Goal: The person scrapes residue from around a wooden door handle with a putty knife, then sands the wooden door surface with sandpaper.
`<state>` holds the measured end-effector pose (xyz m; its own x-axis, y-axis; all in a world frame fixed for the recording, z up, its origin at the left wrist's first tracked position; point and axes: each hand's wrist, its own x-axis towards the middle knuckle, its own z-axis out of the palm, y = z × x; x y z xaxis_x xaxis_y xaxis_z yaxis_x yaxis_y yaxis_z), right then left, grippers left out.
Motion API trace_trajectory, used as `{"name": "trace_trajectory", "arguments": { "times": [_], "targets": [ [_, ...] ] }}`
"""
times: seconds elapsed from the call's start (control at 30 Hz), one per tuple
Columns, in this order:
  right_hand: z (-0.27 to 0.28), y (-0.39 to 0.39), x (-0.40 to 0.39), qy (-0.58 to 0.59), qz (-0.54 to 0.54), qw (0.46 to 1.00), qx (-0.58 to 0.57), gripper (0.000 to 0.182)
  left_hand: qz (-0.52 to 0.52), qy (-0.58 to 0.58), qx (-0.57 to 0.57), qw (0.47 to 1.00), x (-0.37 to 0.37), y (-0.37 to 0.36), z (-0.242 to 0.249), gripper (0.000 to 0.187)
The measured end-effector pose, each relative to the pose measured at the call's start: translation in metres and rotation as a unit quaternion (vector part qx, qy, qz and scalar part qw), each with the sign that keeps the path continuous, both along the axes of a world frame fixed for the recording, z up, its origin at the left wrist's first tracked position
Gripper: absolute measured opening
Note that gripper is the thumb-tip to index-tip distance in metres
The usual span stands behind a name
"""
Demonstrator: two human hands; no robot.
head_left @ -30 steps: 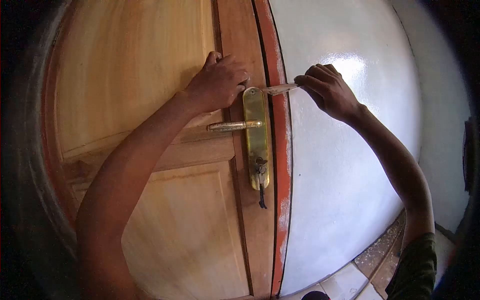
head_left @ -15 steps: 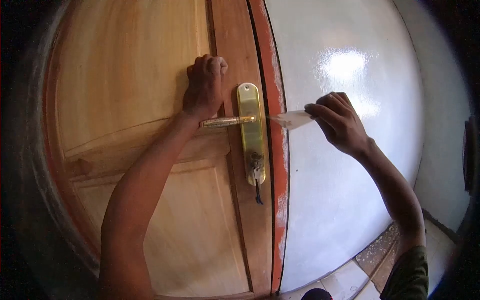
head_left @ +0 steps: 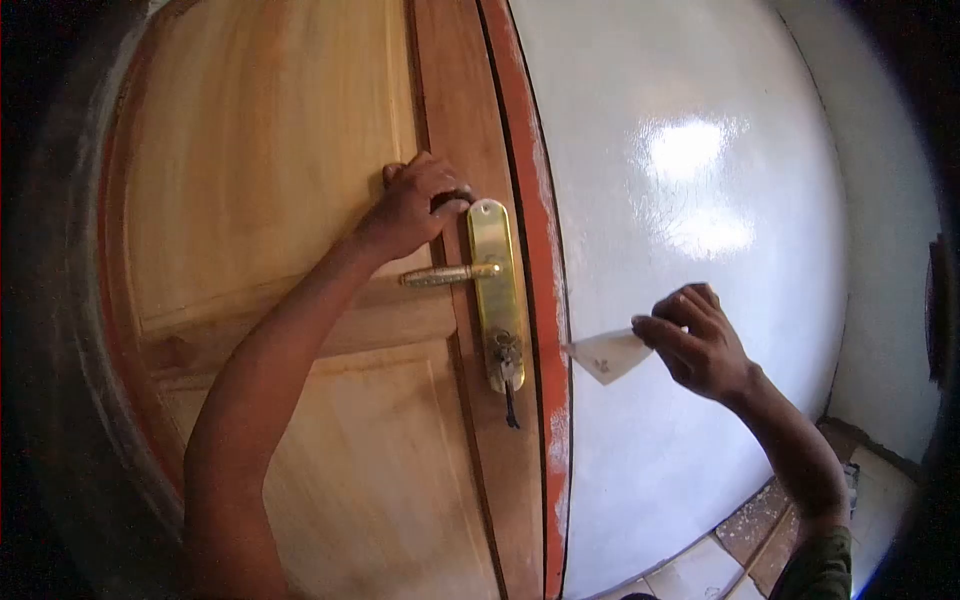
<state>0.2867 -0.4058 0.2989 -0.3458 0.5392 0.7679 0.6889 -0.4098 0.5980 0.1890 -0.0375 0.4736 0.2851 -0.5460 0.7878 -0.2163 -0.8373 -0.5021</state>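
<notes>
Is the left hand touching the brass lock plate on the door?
Touching. In the head view the left hand is pressed against the door, its thumb tip meeting the top of the brass lock plate.

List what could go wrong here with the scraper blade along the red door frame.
1. The right hand holds the scraper by pinched fingers, its tip at the red frame; a slip might gouge the paint, already worn pale there.
2. The blade sits near the glossy white wall and may scratch it.
3. The left hand presses on the wooden door above the brass handle; if the door shifts, the blade could skid.
</notes>
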Motion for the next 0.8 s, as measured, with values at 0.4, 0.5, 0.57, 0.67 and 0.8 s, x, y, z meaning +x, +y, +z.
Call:
{"name": "trace_trajectory", "arguments": {
  "times": [0.4,0.5,0.57,0.67,0.8],
  "targets": [
    [-0.002,-0.002,-0.010,0.014,0.000,1.000,0.000,0.017,0.205,0.001,0.202,0.958,-0.008,-0.017,0.017,0.017],
    [0.000,0.000,-0.015,0.019,-0.004,1.000,-0.008,0.017,0.186,-0.024,0.236,0.954,-0.001,-0.010,0.019,0.018],
    [0.000,0.000,-0.018,0.017,0.007,1.000,-0.006,0.017,0.198,-0.059,0.277,0.939,0.008,-0.005,0.021,0.020],
    [-0.003,-0.001,-0.025,0.016,0.006,1.000,-0.009,0.016,0.192,-0.063,0.299,0.933,0.010,-0.002,0.023,0.019],
    [-0.012,-0.008,-0.025,0.030,0.007,0.999,-0.016,0.018,0.225,-0.039,0.310,0.923,0.009,-0.002,0.025,0.019]
  ]
}}
